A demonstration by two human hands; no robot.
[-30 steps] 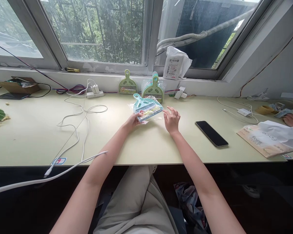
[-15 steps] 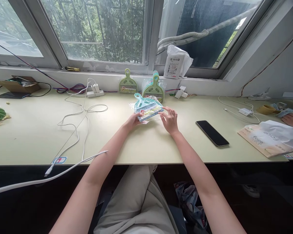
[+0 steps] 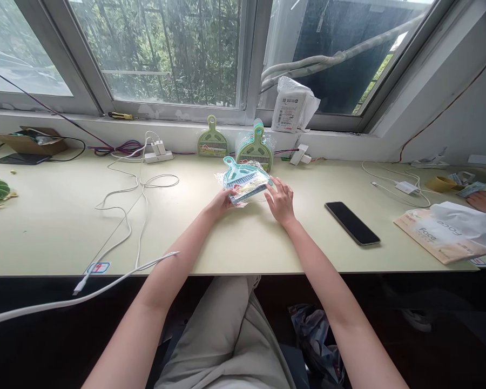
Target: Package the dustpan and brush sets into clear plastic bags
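The blue dustpan pack sits on the surface before two green dustpans. The left hand still grips its near-left edge; the right hand, earlier apart, now touches its right edge, fingers loose.

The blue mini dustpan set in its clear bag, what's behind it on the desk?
Behind the blue dustpan set in its clear plastic bag, two green plastic dustpans lean against the white window ledge. The bag covers the nearer one's lower edge.
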